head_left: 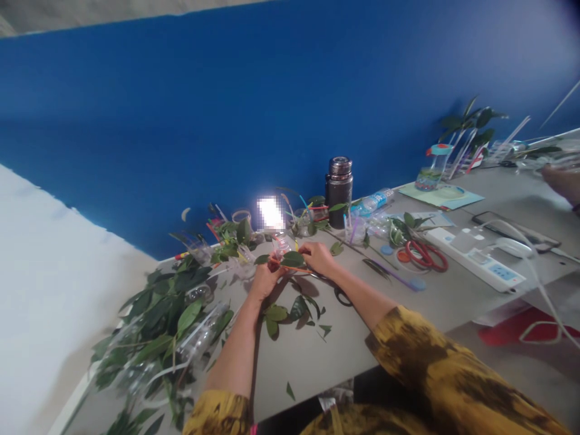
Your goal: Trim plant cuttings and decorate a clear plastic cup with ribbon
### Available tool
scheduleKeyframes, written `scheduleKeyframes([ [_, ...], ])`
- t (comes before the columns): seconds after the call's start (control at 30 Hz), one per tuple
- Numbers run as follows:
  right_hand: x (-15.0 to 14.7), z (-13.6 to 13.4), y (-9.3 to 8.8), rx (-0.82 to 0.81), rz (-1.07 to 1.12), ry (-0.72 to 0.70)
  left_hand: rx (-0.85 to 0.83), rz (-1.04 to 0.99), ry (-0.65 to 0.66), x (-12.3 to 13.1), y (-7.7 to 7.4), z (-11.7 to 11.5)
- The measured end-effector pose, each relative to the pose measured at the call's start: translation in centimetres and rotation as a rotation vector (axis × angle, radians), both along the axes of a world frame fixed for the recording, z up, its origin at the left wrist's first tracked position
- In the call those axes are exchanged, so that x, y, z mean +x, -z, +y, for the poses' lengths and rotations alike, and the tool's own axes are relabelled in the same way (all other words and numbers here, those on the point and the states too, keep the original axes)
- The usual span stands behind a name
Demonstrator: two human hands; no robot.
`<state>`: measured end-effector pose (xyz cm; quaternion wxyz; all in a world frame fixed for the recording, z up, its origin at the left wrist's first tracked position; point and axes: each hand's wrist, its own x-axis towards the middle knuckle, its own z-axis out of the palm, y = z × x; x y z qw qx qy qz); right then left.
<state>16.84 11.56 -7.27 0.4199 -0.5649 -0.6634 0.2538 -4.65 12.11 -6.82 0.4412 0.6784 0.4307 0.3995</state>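
My left hand [263, 279] and my right hand [318, 256] meet over the grey table [399, 314], both closed around a small sprig of green leaves [292, 259] with an orange straw [296, 269] running across it. A small clear plastic cup [281, 244] stands just behind the leaves. Loose cut leaves [290, 313] lie on the table below my hands. Dark scissors [338, 293] lie partly under my right forearm.
A heap of leafy branches and clear plastic bottles [167, 329] fills the left. Red-handled scissors [426, 255], a white power strip [483, 260], a dark flask [339, 192], a water bottle [374, 200] and coloured straws lie behind. Another person's hand [564, 181] shows at far right.
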Motion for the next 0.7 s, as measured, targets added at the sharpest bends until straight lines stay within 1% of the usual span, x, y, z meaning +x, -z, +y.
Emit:
scheduleKeyframes([
  [0.2, -0.15, -0.06, -0.03, -0.001, 0.012, -0.011, -0.006, -0.011, -0.009, -0.15, -0.11, -0.03],
  [0.47, -0.25, -0.52, -0.39, 0.023, 0.033, -0.042, -0.018, -0.066, 0.027, 0.22, -0.16, 0.04],
  [0.57, -0.4, -0.49, -0.24, 0.03, 0.047, -0.038, -0.051, -0.097, 0.039, 0.22, -0.14, 0.1],
  [0.7, -0.49, -0.33, 0.11, 0.034, 0.066, -0.031, -0.062, -0.091, 0.015, 0.07, -0.27, 0.02],
])
